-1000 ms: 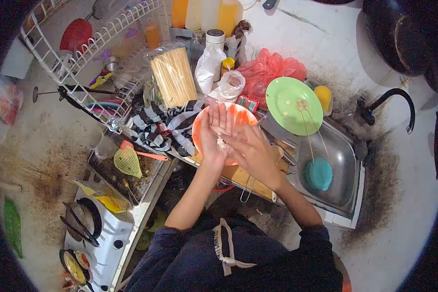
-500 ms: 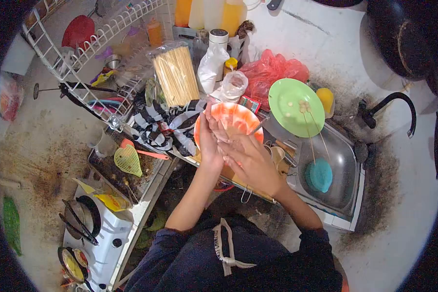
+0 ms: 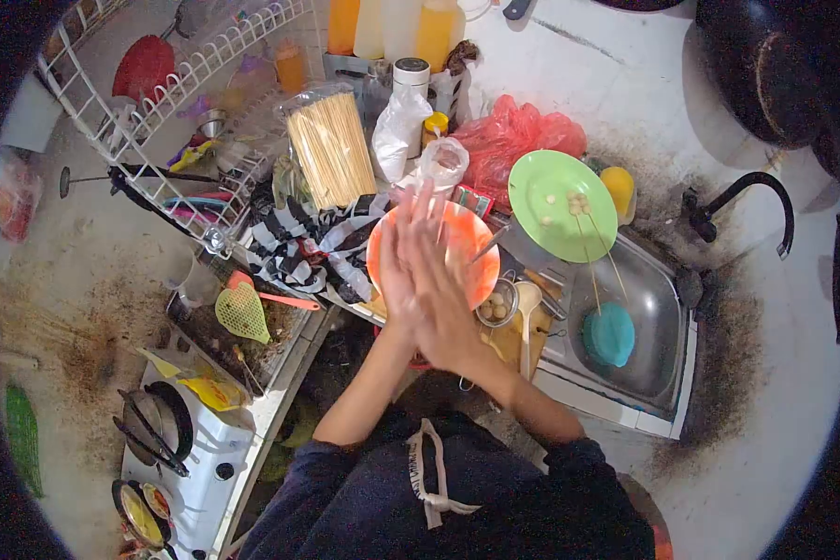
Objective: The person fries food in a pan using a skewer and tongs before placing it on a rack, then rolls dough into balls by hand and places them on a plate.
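My left hand (image 3: 399,280) and my right hand (image 3: 445,313) are palm to palm, fingers stretched out flat and pointing away from me. They are over an orange-and-white bowl (image 3: 486,266), and the fingers are smeared by motion. Anything between the palms is hidden. Just right of the hands sit a small strainer (image 3: 497,304) holding several pale balls and a cream-coloured spoon (image 3: 528,297). A green plate (image 3: 537,219) bears loose pale balls and others on skewers (image 3: 593,271), whose sticks reach over the sink.
The metal sink (image 3: 658,373) holds a teal bowl (image 3: 609,334), with a black faucet (image 3: 747,201) at its right. Behind the orange bowl are a pack of bamboo skewers (image 3: 329,149) and a red plastic bag (image 3: 509,140). A white stove (image 3: 217,467) stands at lower left.
My right hand has moved left and swung upright against my left hand; before, it slanted across the palm. The strainer and spoon on the right have come into clearer view.
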{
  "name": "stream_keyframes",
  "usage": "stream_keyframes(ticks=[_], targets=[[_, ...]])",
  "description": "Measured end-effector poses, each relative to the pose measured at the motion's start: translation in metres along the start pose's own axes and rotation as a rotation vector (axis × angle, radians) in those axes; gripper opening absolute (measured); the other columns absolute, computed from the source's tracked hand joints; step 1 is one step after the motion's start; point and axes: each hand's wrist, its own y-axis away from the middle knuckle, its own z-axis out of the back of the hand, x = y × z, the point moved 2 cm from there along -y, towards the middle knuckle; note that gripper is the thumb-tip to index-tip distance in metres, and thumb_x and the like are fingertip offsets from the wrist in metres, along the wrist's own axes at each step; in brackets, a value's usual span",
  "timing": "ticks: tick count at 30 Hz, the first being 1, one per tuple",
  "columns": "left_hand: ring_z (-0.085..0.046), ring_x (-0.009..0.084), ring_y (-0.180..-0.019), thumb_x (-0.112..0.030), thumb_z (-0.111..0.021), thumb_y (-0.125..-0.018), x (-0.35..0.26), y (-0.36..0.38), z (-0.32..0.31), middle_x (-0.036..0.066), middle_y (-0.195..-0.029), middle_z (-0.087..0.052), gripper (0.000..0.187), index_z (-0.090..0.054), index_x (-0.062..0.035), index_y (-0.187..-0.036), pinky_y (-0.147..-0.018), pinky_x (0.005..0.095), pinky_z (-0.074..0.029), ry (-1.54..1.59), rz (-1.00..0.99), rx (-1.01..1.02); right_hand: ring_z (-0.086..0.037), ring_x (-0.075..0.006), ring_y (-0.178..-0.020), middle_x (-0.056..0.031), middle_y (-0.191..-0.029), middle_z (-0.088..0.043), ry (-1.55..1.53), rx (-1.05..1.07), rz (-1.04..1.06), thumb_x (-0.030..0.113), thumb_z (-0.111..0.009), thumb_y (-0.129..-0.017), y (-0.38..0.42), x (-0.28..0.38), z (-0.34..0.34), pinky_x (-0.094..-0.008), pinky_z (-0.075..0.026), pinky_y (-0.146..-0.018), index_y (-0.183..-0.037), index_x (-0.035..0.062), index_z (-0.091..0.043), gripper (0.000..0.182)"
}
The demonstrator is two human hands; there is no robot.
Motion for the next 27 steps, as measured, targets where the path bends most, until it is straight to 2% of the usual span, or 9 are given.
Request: stream_keyframes(ticks=[3,7,10,15,18,21,24,25,27], targets=[[-0.026,0.0200,-0.125,-0.038,-0.027,-0.091,0.009,0.020,-0.009,0.009,-0.136,-0.027,0.054,-0.024,-0.0033,-0.132,-0.103,0.0327,-0.021,-0.241,0.134,-0.289,-0.009,-0.0317,-0.130,-0.0193,-0.140,-0.013,0.028,-0.160,-0.320,0.037,-0.032,-0.086,-0.009,-0.026,0.004,-0.0462,-0.001,-0.104,-0.133,-0.0029,-0.016,0.063],[-0.023,0.0203,-0.127,-0.040,-0.025,-0.091,0.004,0.005,0.000,0.008,-0.137,-0.025,0.055,-0.022,-0.0046,-0.133,-0.104,0.0330,-0.018,-0.111,0.088,-0.071,-0.013,-0.0302,-0.130,-0.0169,-0.139,-0.017,-0.242,-0.047,-0.122,0.037,-0.033,-0.086,-0.010,0.003,0.013,-0.0467,-0.001,-0.104,-0.132,-0.0017,-0.020,0.062],[-0.021,0.0205,-0.128,-0.042,-0.024,-0.090,-0.001,-0.002,-0.002,0.008,-0.139,-0.023,0.057,-0.020,-0.0060,-0.134,-0.105,0.0333,-0.015,0.019,0.043,0.140,-0.013,-0.0303,-0.130,-0.0181,-0.139,-0.018,-0.029,0.096,-0.025,0.034,-0.037,-0.083,0.005,-0.002,0.011,-0.0468,0.000,-0.104,-0.132,-0.0019,-0.022,0.062],[-0.019,0.0226,-0.129,-0.039,-0.021,-0.090,0.018,0.012,0.030,0.012,-0.139,-0.020,0.057,-0.019,-0.0020,-0.133,-0.105,0.0346,-0.017,-0.570,-0.100,-0.074,-0.014,-0.0295,-0.130,-0.0183,-0.138,-0.019,0.070,-0.030,-0.137,0.034,-0.037,-0.082,-0.004,-0.007,0.020,-0.0462,-0.002,-0.104,-0.131,-0.0024,-0.023,0.063],[-0.019,0.0222,-0.129,-0.042,-0.022,-0.090,0.010,0.011,0.054,0.009,-0.138,-0.023,0.058,-0.020,-0.0034,-0.133,-0.105,0.0331,-0.014,0.336,-0.013,0.554,-0.014,-0.0282,-0.130,-0.0166,-0.139,-0.019,-0.014,0.212,0.076,0.035,-0.037,-0.082,0.006,0.016,0.024,-0.0458,-0.004,-0.104,-0.131,-0.0019,-0.024,0.063],[-0.020,0.0225,-0.128,-0.044,-0.023,-0.090,-0.016,0.004,-0.007,0.010,-0.138,-0.024,0.060,-0.021,-0.0018,-0.133,-0.105,0.0336,-0.014,-0.017,-0.004,0.049,-0.017,-0.0288,-0.129,-0.0150,-0.138,-0.021,0.108,0.193,0.030,0.040,-0.038,-0.081,0.017,-0.002,0.022,-0.0452,-0.007,-0.104,-0.130,-0.0021,-0.026,0.065],[-0.019,0.0235,-0.129,-0.044,-0.023,-0.089,0.000,0.022,-0.019,0.011,-0.139,-0.022,0.062,-0.020,0.0001,-0.133,-0.106,0.0339,-0.013,-0.069,0.157,-0.182,-0.020,-0.0308,-0.128,-0.0171,-0.137,-0.023,0.217,0.086,-0.063,0.041,-0.036,-0.082,0.009,-0.003,0.028,-0.0442,-0.010,-0.104,-0.129,-0.0031,-0.027,0.065],[-0.018,0.0240,-0.129,-0.045,-0.024,-0.088,0.005,0.018,-0.020,0.012,-0.139,-0.020,0.063,-0.020,-0.0001,-0.133,-0.106,0.0344,-0.013,0.035,0.170,0.053,-0.020,-0.0311,-0.127,-0.0186,-0.136,-0.024,0.174,0.100,-0.036,0.041,-0.036,-0.083,0.008,0.003,0.024,-0.0445,-0.010,-0.104,-0.129,-0.0035,-0.027,0.065],[-0.019,0.0244,-0.129,-0.046,-0.024,-0.088,-0.001,0.014,-0.012,0.012,-0.139,-0.020,0.064,-0.020,-0.0007,-0.133,-0.106,0.0350,-0.013,0.162,0.146,0.049,-0.020,-0.0325,-0.127,-0.0219,-0.134,-0.025,-0.016,0.136,0.046,0.042,-0.037,-0.082,0.016,0.012,0.020,-0.0450,-0.012,-0.104,-0.128,-0.0042,-0.027,0.066]])
